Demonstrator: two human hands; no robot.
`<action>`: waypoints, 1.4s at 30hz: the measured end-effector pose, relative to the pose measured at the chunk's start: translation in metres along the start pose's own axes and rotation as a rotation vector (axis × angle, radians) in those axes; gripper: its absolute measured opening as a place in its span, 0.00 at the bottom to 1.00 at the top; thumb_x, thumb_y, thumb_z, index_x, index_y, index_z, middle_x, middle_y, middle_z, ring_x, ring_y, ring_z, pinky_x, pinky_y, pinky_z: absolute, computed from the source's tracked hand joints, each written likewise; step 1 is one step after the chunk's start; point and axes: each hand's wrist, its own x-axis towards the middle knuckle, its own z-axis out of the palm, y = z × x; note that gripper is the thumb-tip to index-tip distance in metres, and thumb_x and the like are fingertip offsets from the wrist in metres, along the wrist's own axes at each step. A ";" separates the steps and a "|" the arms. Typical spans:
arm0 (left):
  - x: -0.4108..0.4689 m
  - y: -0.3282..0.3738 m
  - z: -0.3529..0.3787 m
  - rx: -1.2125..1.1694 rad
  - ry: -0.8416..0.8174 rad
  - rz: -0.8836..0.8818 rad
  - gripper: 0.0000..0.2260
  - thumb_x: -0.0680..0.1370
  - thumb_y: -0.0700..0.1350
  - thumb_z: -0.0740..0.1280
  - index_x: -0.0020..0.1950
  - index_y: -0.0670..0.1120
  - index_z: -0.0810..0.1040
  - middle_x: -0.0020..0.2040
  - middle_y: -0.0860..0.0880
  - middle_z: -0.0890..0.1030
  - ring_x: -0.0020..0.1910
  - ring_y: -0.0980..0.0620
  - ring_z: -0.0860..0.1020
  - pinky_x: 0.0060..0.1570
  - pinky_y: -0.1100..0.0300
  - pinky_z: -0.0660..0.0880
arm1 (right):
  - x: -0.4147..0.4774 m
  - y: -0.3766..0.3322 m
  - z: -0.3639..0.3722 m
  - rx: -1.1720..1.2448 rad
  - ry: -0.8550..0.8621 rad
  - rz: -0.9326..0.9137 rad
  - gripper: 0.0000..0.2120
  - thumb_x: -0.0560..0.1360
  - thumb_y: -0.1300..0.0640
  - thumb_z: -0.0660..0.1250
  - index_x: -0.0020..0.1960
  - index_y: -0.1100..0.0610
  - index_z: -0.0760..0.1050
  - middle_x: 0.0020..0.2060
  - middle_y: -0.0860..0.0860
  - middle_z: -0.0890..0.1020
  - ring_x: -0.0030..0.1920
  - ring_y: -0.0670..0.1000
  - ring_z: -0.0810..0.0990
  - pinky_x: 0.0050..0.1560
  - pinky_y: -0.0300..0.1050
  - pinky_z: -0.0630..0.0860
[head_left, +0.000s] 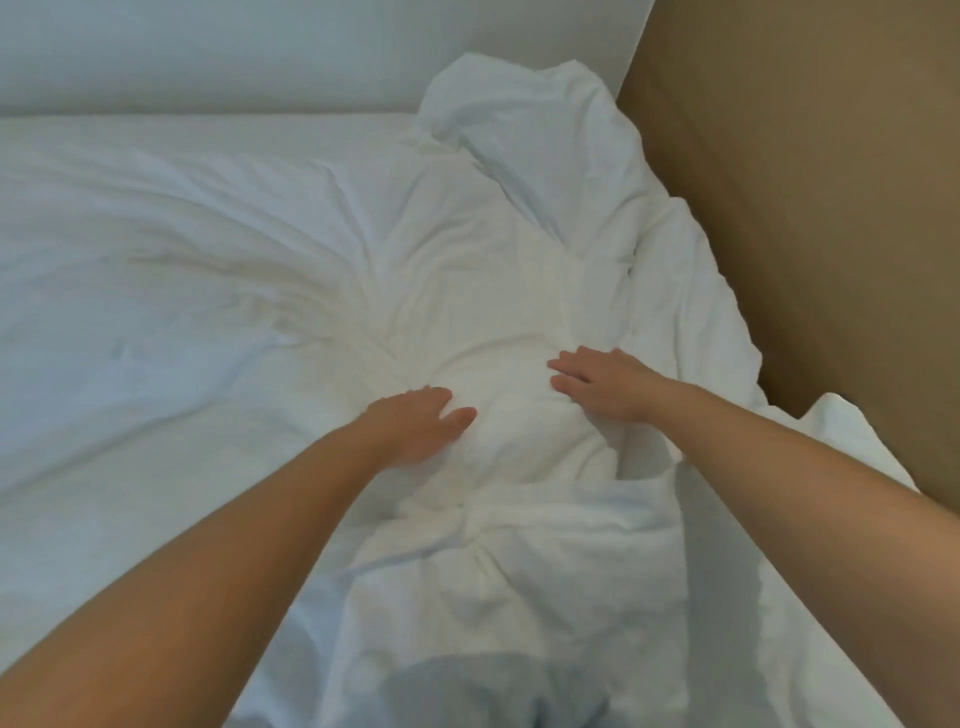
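Note:
A white crumpled duvet lies bunched over the right half of a bed, with a rounded bulge of it between my hands. My left hand rests flat on the left side of that bulge, fingers straight and pointing right. My right hand lies flat on the bulge's right side, fingers straight and pointing left. Neither hand holds any fabric. Both bare forearms reach in from the bottom corners.
A white sheet covers the mattress on the left, creased toward the bulge. A white headboard or wall runs along the back. A brown panel wall borders the bed on the right.

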 end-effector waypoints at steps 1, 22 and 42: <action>-0.012 0.005 0.008 0.014 0.023 0.029 0.26 0.82 0.61 0.51 0.75 0.49 0.63 0.74 0.48 0.66 0.71 0.46 0.67 0.68 0.52 0.62 | -0.017 0.004 0.005 0.074 0.015 0.019 0.22 0.84 0.47 0.50 0.73 0.56 0.67 0.71 0.53 0.69 0.73 0.54 0.62 0.70 0.51 0.56; -0.129 0.011 0.040 0.373 1.095 0.194 0.08 0.73 0.32 0.63 0.49 0.39 0.76 0.44 0.39 0.78 0.45 0.37 0.77 0.46 0.46 0.68 | -0.210 0.035 0.041 -0.084 1.035 0.382 0.08 0.74 0.67 0.57 0.48 0.58 0.73 0.46 0.55 0.74 0.40 0.59 0.74 0.37 0.48 0.65; 0.022 -0.003 0.163 0.327 0.647 -0.159 0.32 0.78 0.57 0.50 0.80 0.46 0.49 0.79 0.38 0.49 0.77 0.37 0.47 0.66 0.27 0.42 | -0.043 0.082 0.150 0.073 0.472 0.409 0.29 0.80 0.35 0.44 0.77 0.37 0.38 0.79 0.44 0.40 0.77 0.61 0.34 0.69 0.73 0.36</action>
